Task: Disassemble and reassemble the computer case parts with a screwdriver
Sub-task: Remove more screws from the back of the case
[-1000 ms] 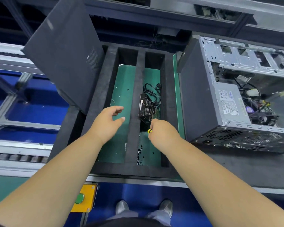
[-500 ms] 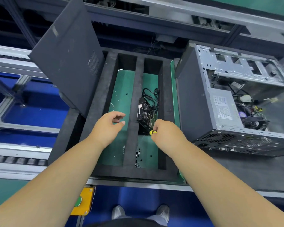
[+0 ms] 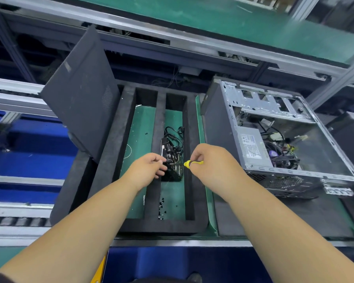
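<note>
We hold the screwdriver in our right hand, fingers curled round its yellow handle, with the thin metal shaft pointing left toward our left hand. That left hand has its fingers bent in at the shaft's tip, thumb and fingertips close together there — whether they pinch a screw or the tip itself we cannot tell, since the spot is too small and dark.

Both hands hover over the black foam tray, which is divided into long slots with green matting at the bottom. Just beneath the screwdriver, in the right-hand slot, lies a black component with a coiled black cable at its far end. Nearer to us in the same slot, a scatter of small dark screws rests on the green mat.

The dark side panel leans tilted at the tray's left edge, its vented patch facing right. To the right of the tray stands the computer case, open on its upper side — inside we see a silver drive cage, a grey power supply with a label, and a tangle of wires. The case sits on a dark mat, near the tray but not touching our hands.
</note>
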`<action>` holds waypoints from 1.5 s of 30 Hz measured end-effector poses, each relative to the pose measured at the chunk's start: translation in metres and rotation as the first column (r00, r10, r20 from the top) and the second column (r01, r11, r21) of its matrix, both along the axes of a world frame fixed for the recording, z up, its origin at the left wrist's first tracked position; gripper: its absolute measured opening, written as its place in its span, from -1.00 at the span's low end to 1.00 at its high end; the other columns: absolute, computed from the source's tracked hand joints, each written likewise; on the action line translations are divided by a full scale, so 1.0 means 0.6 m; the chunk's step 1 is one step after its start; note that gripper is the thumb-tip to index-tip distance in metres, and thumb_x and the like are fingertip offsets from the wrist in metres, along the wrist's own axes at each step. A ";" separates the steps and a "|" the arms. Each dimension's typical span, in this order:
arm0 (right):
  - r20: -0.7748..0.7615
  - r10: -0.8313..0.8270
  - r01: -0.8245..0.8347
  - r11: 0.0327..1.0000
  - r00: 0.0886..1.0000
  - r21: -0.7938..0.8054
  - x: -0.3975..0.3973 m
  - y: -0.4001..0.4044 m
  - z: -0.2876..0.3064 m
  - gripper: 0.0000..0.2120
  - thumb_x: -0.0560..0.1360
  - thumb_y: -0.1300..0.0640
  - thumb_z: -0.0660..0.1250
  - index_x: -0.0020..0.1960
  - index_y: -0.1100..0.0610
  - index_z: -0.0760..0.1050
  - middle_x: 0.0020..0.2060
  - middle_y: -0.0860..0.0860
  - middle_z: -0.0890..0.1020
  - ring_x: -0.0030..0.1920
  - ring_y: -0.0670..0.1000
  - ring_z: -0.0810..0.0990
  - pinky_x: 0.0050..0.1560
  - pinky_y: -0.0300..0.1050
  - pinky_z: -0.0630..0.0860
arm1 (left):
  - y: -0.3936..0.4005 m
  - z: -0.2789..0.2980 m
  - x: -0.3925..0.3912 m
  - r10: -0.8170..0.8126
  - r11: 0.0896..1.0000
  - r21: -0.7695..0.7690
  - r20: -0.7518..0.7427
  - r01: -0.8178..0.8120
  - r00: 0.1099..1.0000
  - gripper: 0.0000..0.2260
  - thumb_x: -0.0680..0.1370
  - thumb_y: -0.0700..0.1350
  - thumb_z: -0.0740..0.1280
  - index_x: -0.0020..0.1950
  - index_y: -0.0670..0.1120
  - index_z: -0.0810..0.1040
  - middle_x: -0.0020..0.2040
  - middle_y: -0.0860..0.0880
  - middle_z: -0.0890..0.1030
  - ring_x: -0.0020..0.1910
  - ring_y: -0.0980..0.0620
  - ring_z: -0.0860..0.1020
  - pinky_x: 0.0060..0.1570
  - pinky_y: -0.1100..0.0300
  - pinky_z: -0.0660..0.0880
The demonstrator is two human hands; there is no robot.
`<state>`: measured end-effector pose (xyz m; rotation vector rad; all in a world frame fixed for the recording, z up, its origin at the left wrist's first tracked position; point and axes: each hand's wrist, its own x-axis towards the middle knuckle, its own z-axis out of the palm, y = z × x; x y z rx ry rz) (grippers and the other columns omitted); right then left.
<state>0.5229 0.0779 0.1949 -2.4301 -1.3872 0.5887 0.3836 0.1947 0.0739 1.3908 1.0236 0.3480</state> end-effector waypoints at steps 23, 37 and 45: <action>-0.142 -0.013 0.031 0.991 0.990 0.129 -0.036 -0.012 0.035 -0.93 0.47 0.10 0.33 -0.10 -0.07 0.54 -0.20 -0.13 0.62 -0.28 0.03 0.63 -0.26 -0.01 0.59 | 0.005 0.009 -0.035 0.346 0.800 -0.596 0.377 -0.060 0.859 -0.88 0.61 -0.28 0.26 0.08 -0.21 0.57 -0.25 -0.04 0.63 -0.34 0.13 0.57 -0.32 0.29 0.55; -0.175 -0.006 0.046 0.974 0.984 0.222 0.008 -0.085 0.044 -0.90 0.45 0.10 0.33 -0.12 -0.10 0.55 -0.20 -0.23 0.61 -0.32 -0.16 0.53 -0.33 -0.17 0.45 | -0.040 0.048 0.007 0.224 0.876 -0.481 0.323 -0.044 0.919 -0.91 0.58 -0.15 0.37 -0.08 -0.16 0.58 -0.30 -0.01 0.60 -0.37 0.14 0.51 -0.38 0.33 0.51; -0.214 -0.005 0.072 0.949 0.977 0.306 0.081 -0.172 0.084 -0.90 0.46 0.12 0.33 -0.13 -0.08 0.55 -0.21 -0.21 0.61 -0.43 -0.16 0.46 -0.41 -0.20 0.38 | -0.102 0.117 0.079 0.109 0.953 -0.304 0.301 -0.014 0.947 -0.85 0.59 -0.10 0.36 -0.14 -0.13 0.58 -0.34 0.01 0.56 -0.42 0.16 0.47 -0.42 0.36 0.47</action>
